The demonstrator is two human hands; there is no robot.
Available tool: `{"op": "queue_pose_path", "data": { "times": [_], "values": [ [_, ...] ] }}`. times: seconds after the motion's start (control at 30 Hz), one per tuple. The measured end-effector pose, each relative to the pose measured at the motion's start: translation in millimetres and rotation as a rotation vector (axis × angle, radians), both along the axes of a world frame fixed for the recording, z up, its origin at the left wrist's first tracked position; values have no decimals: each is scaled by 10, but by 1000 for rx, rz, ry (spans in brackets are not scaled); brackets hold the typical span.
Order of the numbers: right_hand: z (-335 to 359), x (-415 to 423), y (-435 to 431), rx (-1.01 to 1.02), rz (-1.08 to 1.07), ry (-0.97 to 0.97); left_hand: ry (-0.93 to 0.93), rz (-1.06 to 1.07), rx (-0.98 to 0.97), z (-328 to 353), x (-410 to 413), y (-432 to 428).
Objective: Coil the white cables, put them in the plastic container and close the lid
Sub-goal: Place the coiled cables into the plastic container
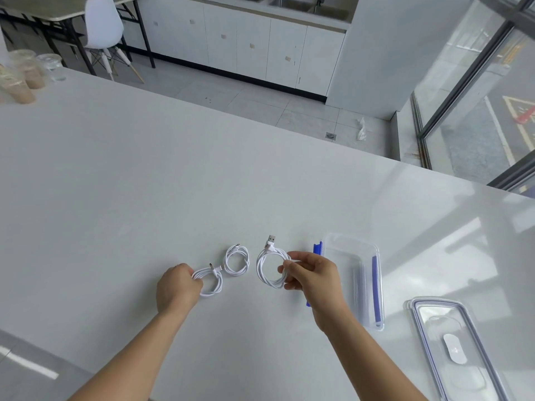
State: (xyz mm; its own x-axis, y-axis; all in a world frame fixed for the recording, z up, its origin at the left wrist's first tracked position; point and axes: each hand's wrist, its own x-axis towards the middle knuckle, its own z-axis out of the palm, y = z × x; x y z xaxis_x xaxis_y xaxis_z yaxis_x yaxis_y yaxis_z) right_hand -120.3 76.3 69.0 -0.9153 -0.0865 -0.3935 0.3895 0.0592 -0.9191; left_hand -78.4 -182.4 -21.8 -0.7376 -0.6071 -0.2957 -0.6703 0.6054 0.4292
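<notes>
Three coiled white cables are on or just above the white table. My left hand grips the left coil at its left side. A smaller coil lies free in the middle. My right hand pinches the right coil, whose USB plug points away from me. The clear plastic container with blue clips stands open just right of my right hand. Its clear lid lies flat further right, near the table's front.
Several plastic cups with drinks stand at the table's far left corner. The far table edge runs diagonally; beyond it are floor, a white chair and white cabinets. Glass doors are at the right.
</notes>
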Motion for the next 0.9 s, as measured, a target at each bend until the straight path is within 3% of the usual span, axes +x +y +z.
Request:
{"op": "queue_pose_path", "data": {
  "times": [0.3, 0.47, 0.9],
  "values": [
    [-11, -6, 66, -13, 4, 2, 122, 232, 323, 62, 98, -37],
    [-30, 20, 127, -7, 0, 4, 196, 274, 386, 160, 161, 35],
    [132, 44, 691, 68, -134, 54, 274, 83, 541, 548, -74, 627]
  ]
}}
